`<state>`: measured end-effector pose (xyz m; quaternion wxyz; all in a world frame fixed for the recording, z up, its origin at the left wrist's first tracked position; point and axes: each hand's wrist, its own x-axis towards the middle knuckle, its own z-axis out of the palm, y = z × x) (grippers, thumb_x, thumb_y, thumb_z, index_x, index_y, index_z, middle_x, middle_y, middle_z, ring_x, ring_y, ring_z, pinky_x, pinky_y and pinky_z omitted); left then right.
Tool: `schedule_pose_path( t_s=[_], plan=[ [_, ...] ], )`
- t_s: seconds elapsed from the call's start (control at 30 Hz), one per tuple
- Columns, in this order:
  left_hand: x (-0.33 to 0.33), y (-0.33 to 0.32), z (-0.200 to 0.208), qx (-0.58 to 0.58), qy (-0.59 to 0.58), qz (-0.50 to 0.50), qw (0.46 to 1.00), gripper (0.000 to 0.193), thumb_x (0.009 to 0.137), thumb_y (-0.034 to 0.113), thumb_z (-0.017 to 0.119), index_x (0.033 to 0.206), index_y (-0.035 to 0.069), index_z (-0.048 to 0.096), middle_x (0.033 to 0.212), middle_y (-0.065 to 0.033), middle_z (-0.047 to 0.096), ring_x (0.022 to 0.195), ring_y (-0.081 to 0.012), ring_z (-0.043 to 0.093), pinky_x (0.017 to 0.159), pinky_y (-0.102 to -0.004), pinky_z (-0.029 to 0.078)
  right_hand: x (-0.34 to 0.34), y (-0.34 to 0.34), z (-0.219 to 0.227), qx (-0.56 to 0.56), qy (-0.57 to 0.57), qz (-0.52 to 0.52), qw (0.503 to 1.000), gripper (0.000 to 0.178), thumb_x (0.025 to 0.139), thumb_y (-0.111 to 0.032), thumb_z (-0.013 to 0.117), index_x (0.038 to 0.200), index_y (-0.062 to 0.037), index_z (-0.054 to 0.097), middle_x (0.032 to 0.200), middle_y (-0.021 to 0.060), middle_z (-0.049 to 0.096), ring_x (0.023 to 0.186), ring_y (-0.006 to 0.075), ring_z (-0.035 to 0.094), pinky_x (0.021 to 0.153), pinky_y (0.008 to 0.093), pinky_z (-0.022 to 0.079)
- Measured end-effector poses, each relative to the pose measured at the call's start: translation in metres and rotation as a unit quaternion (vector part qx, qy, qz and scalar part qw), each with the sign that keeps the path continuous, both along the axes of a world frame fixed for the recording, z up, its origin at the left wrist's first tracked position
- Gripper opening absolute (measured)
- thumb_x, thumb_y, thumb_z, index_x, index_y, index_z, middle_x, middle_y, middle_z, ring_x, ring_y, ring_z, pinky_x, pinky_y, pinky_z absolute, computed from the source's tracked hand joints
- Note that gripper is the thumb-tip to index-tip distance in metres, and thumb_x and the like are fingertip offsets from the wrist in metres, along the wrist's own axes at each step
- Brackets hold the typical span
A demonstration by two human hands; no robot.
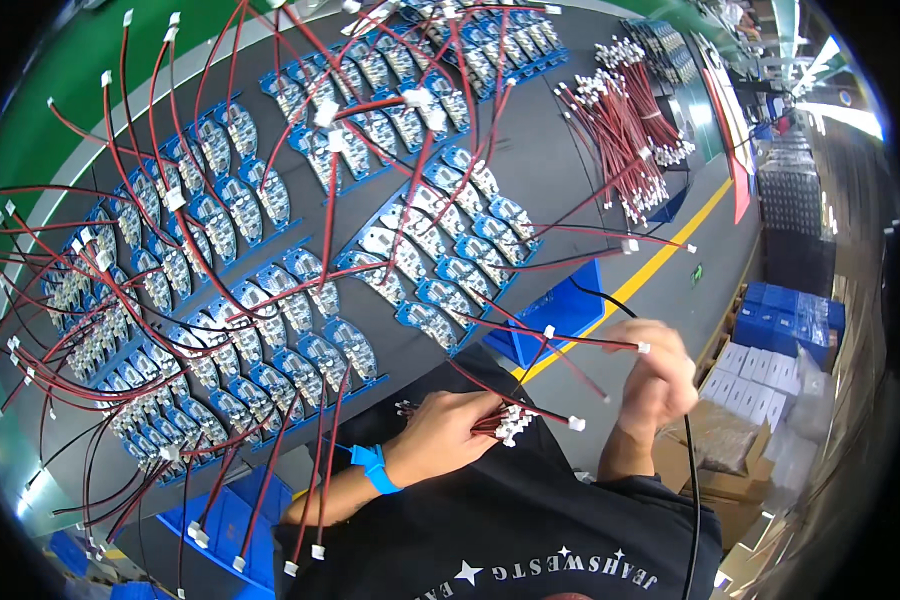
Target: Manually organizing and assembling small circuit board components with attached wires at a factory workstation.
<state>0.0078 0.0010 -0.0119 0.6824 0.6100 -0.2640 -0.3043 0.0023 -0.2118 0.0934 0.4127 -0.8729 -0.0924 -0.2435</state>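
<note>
My left hand [445, 435] is closed around a bundle of red-and-black wire leads [510, 424], their white plugs sticking out past the fingers. A blue wrist strap [374, 468] circles that wrist. To the right, my right hand [660, 375] is raised with its fingers curled together; what they hold, if anything, is hidden. A white plug [643, 348] on a board's lead shows at its fingers, but I cannot tell whether they touch. Panels of small blue-edged circuit boards [440, 265] lie on the dark bench, many with red-and-black leads rising from them.
A large pile of loose wire leads [625, 140] lies at the bench's far right. Blue bins [560, 318] stand below the bench edge. A black cable [692, 470] hangs past my right hand. Cartons [750, 385] and wrapped goods stand on the right.
</note>
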Motion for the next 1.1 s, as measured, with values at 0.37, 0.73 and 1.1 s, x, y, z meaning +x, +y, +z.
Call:
schedule_pose_path(
  t_s=[0.37,0.73,1.1],
  plan=[
    [-0.006,-0.010,0.015,0.032,-0.017,-0.030,0.999,0.019,0.077,0.006,0.067,0.094,0.001,0.062,0.077,-0.0156,0.066,0.071,-0.0367,0.065,0.060,-0.0421,0.050,0.006,0.007,0.028,-0.180,0.100,0.201,0.958,0.031,0.080,-0.022,0.070,0.103,-0.0008,0.069,0.108,0.0121,0.072,0.116,0.0373,0.062,0.102,0.0562,0.038],
    [0.008,-0.019,0.042,-0.069,-0.233,0.084,0.966,0.016,0.092,0.009,0.063,0.077,0.006,0.059,0.068,-0.0083,0.061,0.058,-0.0204,0.060,0.055,-0.0322,0.048,-0.021,-0.002,0.002,-0.008,-0.164,0.102,0.981,0.095,0.078,-0.059,0.074,0.144,-0.0028,0.035,0.133,0.0266,0.051,0.127,0.0461,0.048,0.107,0.0662,0.029],
    [0.045,-0.064,0.111,-0.201,-0.210,0.105,0.951,0.032,0.078,0.013,0.076,0.104,0.004,0.061,0.110,-0.0129,0.060,0.102,-0.0325,0.054,0.089,-0.0427,0.040,-0.007,0.006,0.010,-0.016,0.011,0.141,0.990,0.053,0.091,-0.029,0.065,0.122,0.0084,0.044,0.088,0.0157,0.060,0.071,0.0253,0.062,0.063,0.0326,0.049]
  ],
)
